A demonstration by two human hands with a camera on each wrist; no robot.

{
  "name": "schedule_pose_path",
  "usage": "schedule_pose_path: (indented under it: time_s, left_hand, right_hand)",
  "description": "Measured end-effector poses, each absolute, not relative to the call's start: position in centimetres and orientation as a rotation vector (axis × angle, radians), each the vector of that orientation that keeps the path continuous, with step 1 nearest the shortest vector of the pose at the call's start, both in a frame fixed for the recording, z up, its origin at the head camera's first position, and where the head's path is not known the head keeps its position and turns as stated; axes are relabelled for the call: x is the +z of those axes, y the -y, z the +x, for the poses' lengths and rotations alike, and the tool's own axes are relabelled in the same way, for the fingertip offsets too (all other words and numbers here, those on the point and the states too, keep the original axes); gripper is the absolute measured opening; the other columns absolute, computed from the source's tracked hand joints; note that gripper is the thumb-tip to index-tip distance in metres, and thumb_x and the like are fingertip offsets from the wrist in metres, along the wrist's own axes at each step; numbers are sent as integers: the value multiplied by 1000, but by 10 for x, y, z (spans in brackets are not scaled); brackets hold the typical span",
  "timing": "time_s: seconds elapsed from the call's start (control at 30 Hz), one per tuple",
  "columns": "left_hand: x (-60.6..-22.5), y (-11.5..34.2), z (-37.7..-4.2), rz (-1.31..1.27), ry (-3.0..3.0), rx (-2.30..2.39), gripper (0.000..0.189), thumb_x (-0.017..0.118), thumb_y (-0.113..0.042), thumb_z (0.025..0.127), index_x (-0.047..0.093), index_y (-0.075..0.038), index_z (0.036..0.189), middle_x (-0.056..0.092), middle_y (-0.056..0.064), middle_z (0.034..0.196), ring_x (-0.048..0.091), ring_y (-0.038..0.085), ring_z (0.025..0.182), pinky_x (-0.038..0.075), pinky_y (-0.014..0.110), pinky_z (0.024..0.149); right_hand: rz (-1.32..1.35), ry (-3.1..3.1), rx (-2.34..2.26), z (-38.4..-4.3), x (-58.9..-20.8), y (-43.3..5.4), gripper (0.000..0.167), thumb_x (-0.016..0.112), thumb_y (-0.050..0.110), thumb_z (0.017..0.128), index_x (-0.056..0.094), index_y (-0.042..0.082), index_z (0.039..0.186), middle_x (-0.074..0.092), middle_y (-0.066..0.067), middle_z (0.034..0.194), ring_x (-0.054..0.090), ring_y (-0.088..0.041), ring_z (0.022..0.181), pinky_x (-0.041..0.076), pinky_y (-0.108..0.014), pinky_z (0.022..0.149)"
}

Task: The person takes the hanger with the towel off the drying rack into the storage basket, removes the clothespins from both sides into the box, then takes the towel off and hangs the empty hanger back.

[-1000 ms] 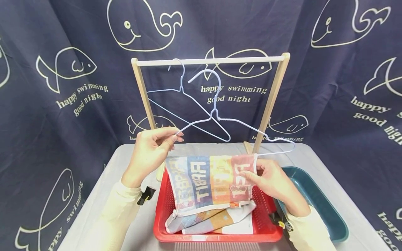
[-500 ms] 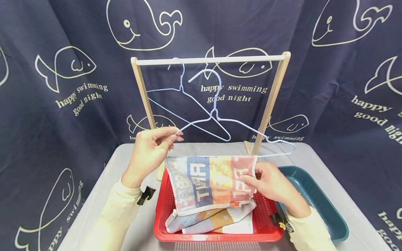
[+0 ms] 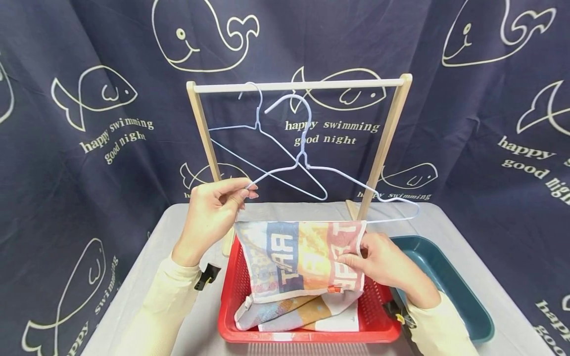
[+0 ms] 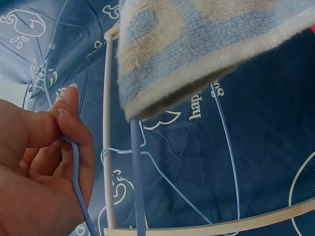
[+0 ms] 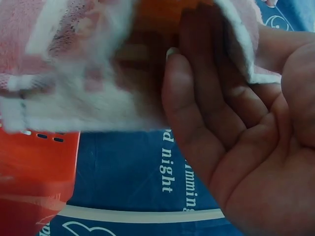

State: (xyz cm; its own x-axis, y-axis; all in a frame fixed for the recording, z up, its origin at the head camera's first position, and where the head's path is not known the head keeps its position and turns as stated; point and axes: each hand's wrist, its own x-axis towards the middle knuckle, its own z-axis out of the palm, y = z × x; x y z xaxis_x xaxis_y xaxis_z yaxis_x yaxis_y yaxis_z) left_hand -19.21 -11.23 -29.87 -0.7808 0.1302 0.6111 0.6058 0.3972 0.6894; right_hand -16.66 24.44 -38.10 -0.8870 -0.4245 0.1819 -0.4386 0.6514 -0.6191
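A small terry towel (image 3: 285, 262) with coloured stripes and lettering is draped over the bottom bar of a light blue hanger (image 3: 327, 169). My left hand (image 3: 209, 210) pinches the hanger's left shoulder between thumb and fingers; the left wrist view shows the wire passing through the hand. At the towel's right edge my right hand (image 3: 385, 259) pinches the cloth, thumb in front and the other fingers behind it. In the right wrist view those fingers (image 5: 206, 108) lie partly hidden under the towel's folds (image 5: 83, 103).
Below the towel a red basket (image 3: 311, 337) holds more folded cloth (image 3: 294, 316). A wooden rack (image 3: 386, 143) with a white rail (image 3: 329, 85) stands behind, another blue hanger (image 3: 258, 111) on its rail. A dark green tray (image 3: 458, 284) lies at the right.
The towel's front layer has shifted, its lower right corner drawn rightward and smoother under my right hand. The held hanger has moved slightly up and left with my left hand.
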Motion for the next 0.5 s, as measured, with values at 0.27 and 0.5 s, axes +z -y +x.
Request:
schedule_pose_path:
  time_s: [0.27, 0.5]
  left_hand:
    - [-299, 113, -193, -622, 2210, -1363, 21, 71, -1, 95, 81, -13, 109, 79, -4, 91, 69, 13, 68, 54, 23, 60]
    - [-299, 112, -193, -623, 2224, -1376, 22, 71, -2, 95, 81, -16, 109, 79, -5, 90, 70, 12, 71, 51, 24, 56]
  right_hand:
    - [766, 2862, 981, -165, -381, -245, 14, 85, 26, 86, 73, 21, 81, 59, 18, 63, 50, 0, 57, 43, -24, 53]
    - [777, 2876, 978, -164, -381, -246, 13, 85, 27, 86, 74, 20, 85, 57, 18, 62, 47, 0, 57, 41, -24, 52]
